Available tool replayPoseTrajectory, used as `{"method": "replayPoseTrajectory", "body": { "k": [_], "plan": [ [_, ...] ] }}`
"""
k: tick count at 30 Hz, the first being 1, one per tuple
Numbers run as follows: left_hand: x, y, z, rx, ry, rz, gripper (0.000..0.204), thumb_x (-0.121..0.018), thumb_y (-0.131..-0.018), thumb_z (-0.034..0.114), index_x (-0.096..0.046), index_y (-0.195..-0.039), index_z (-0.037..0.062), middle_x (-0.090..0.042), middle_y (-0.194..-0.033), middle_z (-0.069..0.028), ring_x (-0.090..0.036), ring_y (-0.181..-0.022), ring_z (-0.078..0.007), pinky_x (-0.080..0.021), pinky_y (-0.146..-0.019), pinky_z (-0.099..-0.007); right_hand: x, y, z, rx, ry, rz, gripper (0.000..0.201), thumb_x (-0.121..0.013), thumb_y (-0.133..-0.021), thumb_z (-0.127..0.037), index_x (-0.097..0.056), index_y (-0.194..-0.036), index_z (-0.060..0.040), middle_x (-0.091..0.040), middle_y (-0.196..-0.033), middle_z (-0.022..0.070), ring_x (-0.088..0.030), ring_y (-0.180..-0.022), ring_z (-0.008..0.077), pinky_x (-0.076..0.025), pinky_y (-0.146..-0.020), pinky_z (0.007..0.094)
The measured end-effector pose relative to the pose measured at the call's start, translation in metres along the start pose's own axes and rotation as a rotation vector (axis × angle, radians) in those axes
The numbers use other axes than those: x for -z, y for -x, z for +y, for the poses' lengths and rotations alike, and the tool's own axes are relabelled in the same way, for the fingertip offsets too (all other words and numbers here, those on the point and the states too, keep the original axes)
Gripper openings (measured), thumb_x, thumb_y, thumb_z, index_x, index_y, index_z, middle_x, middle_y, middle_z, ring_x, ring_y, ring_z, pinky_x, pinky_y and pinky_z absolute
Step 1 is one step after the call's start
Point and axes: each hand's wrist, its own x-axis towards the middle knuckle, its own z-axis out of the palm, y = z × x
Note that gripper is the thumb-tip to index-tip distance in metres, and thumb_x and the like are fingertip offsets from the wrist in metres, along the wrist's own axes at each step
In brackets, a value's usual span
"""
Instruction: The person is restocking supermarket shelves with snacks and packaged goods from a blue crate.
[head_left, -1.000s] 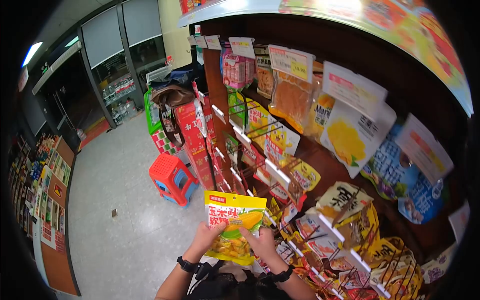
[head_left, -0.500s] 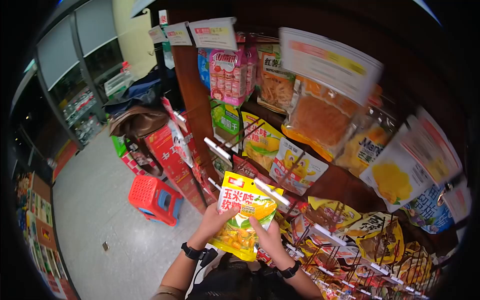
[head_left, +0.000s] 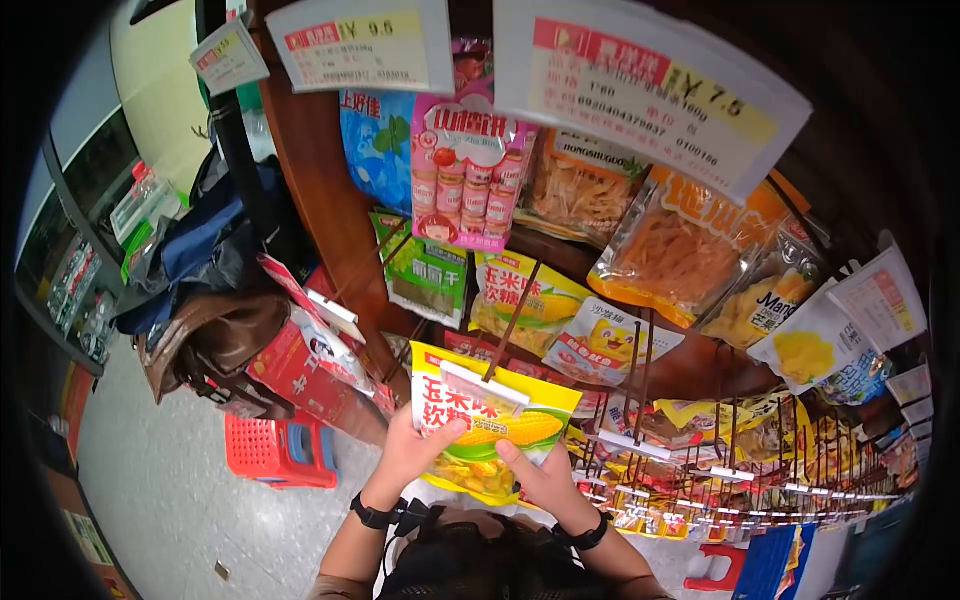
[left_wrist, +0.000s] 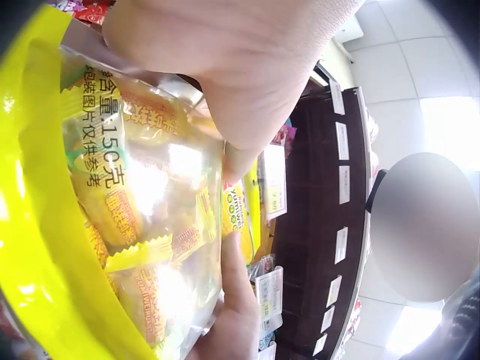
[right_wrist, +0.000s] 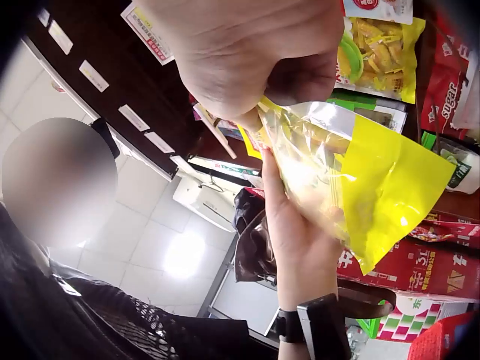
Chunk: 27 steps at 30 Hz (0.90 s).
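Note:
A yellow bag of corn soft candy [head_left: 520,428] is held upright in front of the snack rack, with a corn picture on its front. My left hand [head_left: 412,455] grips its left side, thumb across the front. On the right side my right hand [head_left: 550,485] grips it the same way. A display hook's clear label holder [head_left: 485,388] overlaps the bag's top edge in the head view. Wrapped candies [left_wrist: 142,262] show through the clear lower part in the left wrist view. Behind it hangs a matching candy bag [head_left: 520,300].
Around the hook hang a green raisin bag [head_left: 425,270], a pink hawthorn snack bag [head_left: 470,165] and a white pouch [head_left: 610,340]. Price cards [head_left: 650,90] jut out above. Several bare hooks project at right. A red stool [head_left: 270,450] stands at lower left.
The view has come closer to the rack and turned. The candy bag, still gripped by both hands, has gone from over the floor to the hook, whose label holder now overlaps its top.

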Motion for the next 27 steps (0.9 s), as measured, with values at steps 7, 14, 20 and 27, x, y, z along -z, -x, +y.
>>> {"method": "replayPoseTrajectory", "body": {
  "k": [7,14,20,27],
  "plan": [
    [-0.002,-0.018,0.008,0.094,0.041,-0.031,0.026,-0.071,-0.092,0.015,-0.064,-0.112,-0.0002,-0.070,-0.105,-0.0047,-0.064,-0.094,-0.0086,-0.052,-0.082,-0.0265,-0.006,-0.009,0.004,-0.046,-0.084,0.100,0.029,-0.065,-0.096,-0.018,-0.064,-0.115,0.0029,-0.071,-0.108,0.0102,-0.066,-0.095,0.0153,-0.051,-0.083,0.0304],
    [0.003,-0.058,-0.002,0.015,-0.051,-0.061,0.024,-0.070,-0.093,0.015,-0.065,-0.111,-0.0014,-0.071,-0.104,-0.0052,-0.064,-0.093,-0.0093,-0.051,-0.082,-0.0256,-0.003,-0.038,0.011,-0.051,-0.096,0.194,0.030,-0.066,-0.096,-0.024,-0.066,-0.111,0.0021,-0.072,-0.098,0.0077,-0.066,-0.086,0.0129,-0.052,-0.079,0.0299],
    [-0.022,-0.122,0.009,0.031,0.019,-0.136,0.027,-0.065,-0.097,0.022,-0.066,-0.111,-0.0005,-0.070,-0.102,-0.0036,-0.063,-0.088,-0.0076,-0.050,-0.075,-0.0244,0.016,-0.093,0.001,-0.079,-0.120,0.370,0.027,-0.068,-0.094,-0.019,-0.064,-0.113,0.0004,-0.070,-0.104,0.0052,-0.064,-0.090,0.0107,-0.050,-0.081,0.0267],
    [-0.034,-0.166,-0.015,-0.006,0.015,-0.064,0.026,-0.069,-0.094,0.020,-0.067,-0.109,-0.0011,-0.071,-0.100,-0.0042,-0.064,-0.087,-0.0090,-0.050,-0.075,-0.0257,0.033,-0.086,0.014,0.101,-0.106,0.446,0.038,-0.066,-0.094,-0.011,-0.049,-0.127,-0.0007,-0.063,-0.115,0.0106,-0.060,-0.107,0.0155,-0.047,-0.094,0.0303]
  ]
}}
